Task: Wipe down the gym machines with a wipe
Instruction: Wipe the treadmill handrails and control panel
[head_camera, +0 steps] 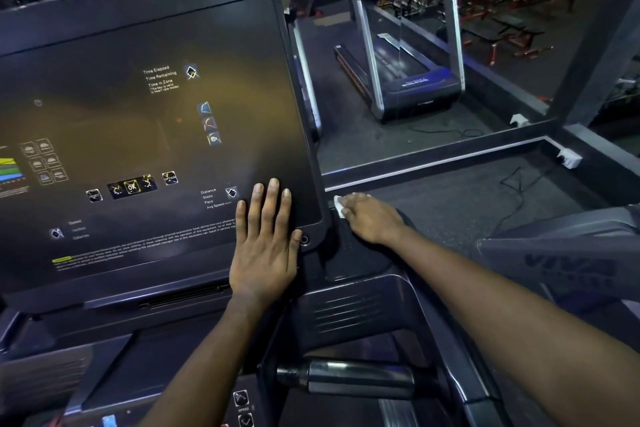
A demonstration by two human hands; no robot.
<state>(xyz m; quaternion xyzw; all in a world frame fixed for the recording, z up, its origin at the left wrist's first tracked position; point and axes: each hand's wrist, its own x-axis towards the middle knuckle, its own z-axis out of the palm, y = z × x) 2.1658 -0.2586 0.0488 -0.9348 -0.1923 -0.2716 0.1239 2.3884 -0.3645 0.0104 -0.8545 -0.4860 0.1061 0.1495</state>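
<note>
While the left hand [265, 246] lies flat on the lower right corner of the treadmill's dark console [156, 107], we see its fingers [273, 201] straight, slightly spread and released, grasping nothing. The thumb reaches the console's rim beside a small round button [304, 238].

We find the right hand [372, 218] just past that corner, palm down on the rounded dark side panel [360, 263] of the same machine. Its fingers [358, 200] bend down over a white wipe [339, 206], grasping it against the panel. Most of the wipe is hidden beneath the fingers. We see only a small crumpled white edge, which sticks out at the fingertips on the side towards the console, almost touching the console's edge. The two hands are near each other, with the console's rim between them.

On the console we read printed labels and small icons, among them an OK key [131, 186]. Below the hands a shiny metal grip [360, 380] sticks out of the machine's frame.

To the right, a black cable [512, 184] trails over the dark floor [450, 211] to a white plug [569, 158] at a low ledge. Farther off stands another treadmill [398, 80].
</note>
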